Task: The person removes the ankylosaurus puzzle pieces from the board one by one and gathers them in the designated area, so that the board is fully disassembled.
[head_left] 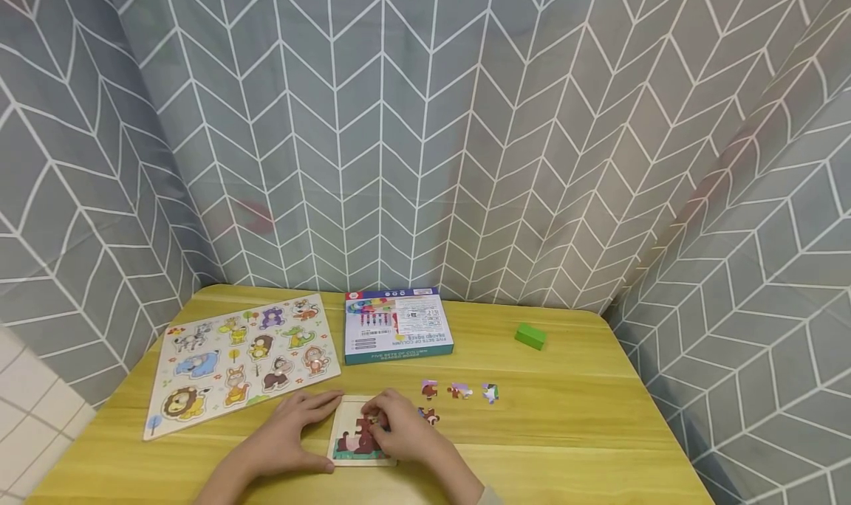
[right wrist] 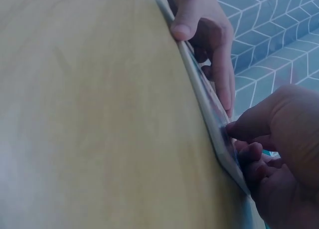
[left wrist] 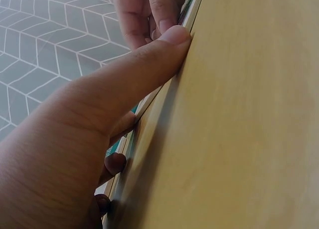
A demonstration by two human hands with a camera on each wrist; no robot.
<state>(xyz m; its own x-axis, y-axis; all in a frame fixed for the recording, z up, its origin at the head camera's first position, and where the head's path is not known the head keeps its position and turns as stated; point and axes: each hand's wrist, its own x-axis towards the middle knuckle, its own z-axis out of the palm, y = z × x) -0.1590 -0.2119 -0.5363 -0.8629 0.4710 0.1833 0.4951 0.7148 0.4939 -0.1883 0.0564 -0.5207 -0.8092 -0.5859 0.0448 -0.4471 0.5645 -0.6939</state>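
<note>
A small square wooden puzzle tray point(head_left: 364, 462) lies near the table's front, partly filled with brown pieces point(head_left: 364, 443) above a green strip. My left hand point(head_left: 286, 433) spreads along its left side, index fingertip at the far corner and thumb at the near one. In the left wrist view, the straight thumb point(left wrist: 149, 57) presses at the tray's edge. Over the tray's right half, my right hand point(head_left: 411, 433) pinches a small jigsaw piece point(head_left: 380, 419) between thumb and curled fingers, which hide most of it. The right wrist view shows that thumb point(right wrist: 251, 121) low over the tray.
Several loose jigsaw pieces point(head_left: 460, 391) lie right of the tray. Behind it stands a flat printed box point(head_left: 399, 356); a large animal puzzle board point(head_left: 219, 361) lies at left. A green block point(head_left: 530, 336) sits at the back right. Patterned curtains point(head_left: 412, 158) enclose the table.
</note>
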